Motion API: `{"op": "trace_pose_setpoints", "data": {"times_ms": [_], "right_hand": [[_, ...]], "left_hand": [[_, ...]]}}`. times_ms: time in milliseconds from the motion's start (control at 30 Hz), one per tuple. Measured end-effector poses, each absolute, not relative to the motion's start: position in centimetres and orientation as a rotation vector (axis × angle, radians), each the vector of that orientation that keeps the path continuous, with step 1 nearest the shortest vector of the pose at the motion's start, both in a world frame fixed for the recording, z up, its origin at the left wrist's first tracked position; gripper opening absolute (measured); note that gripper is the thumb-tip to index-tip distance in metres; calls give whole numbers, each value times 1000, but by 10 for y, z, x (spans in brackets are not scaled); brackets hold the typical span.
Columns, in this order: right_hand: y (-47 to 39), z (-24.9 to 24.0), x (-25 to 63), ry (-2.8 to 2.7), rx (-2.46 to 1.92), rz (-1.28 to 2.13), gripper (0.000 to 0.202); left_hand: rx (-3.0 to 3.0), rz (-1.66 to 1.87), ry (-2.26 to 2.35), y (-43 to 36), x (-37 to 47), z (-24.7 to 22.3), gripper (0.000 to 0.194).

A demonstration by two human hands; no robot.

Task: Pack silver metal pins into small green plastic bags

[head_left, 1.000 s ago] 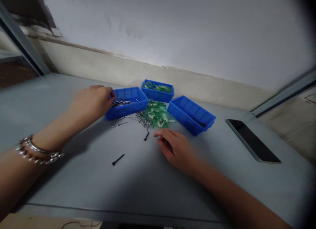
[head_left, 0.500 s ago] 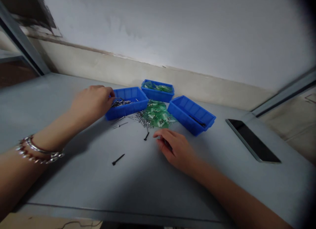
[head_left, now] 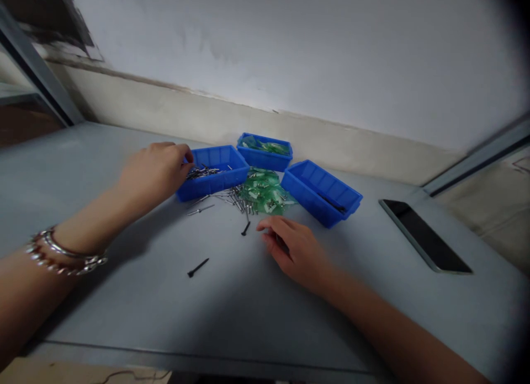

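My left hand [head_left: 159, 166] is over the left end of a blue bin [head_left: 219, 181] that holds thin silver rivets [head_left: 202, 172]. Its thumb and index fingertips are slightly apart, with nothing visible between them; the other fingers are partly hidden. My right hand [head_left: 293, 249] rests low over the table with its thumb and forefinger loosely apart and nothing seen in them. Just left of its fingertips lies a black screw [head_left: 245, 229]. Beyond it is a mixed heap of loose rivets [head_left: 235, 197] and green translucent pieces [head_left: 267, 192]. Another black screw [head_left: 198, 267] lies nearer the front.
A second blue bin [head_left: 265, 160] with green pieces stands against the wall. On the right, a third blue bin [head_left: 321, 199] has some dark items inside. A phone [head_left: 424, 235] lies on the grey table [head_left: 248, 318] farther right. Metal posts stand at both sides.
A thin silver piece at my left fingertips is no longer seen there; the fingers have let it go over the left bin. My right hand has stayed in place.
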State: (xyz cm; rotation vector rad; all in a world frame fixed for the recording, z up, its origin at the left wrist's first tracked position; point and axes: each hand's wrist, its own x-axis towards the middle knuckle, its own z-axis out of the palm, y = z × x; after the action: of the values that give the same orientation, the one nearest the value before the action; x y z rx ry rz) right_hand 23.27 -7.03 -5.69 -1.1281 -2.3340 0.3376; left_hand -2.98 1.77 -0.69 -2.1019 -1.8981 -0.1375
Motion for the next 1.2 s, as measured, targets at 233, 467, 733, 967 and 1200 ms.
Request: {"op": "trace_pose_setpoints", "data": {"times_ms": [233, 467, 733, 967, 1200], "right_hand": [[-70, -58, 232, -2337, -1129, 338, 24], [-70, -58, 232, -2317, -1098, 360, 24], [-70, -58, 232, -2322, -1101, 362, 24], [-70, -58, 231, -2323, -1079, 335, 22], [-69, -59, 232, -2327, -1083, 338, 22]], "left_hand": [[-2103, -128, -1916, 16, -29, -5, 35], [-2128, -137, -1903, 17, -28, -6, 35], [-2128, -124, -1912, 16, -28, -4, 35], [-2163, -101, -1913, 13, -26, 0, 35], [-2171, -79, -1926, 9, -22, 4, 40]]}}
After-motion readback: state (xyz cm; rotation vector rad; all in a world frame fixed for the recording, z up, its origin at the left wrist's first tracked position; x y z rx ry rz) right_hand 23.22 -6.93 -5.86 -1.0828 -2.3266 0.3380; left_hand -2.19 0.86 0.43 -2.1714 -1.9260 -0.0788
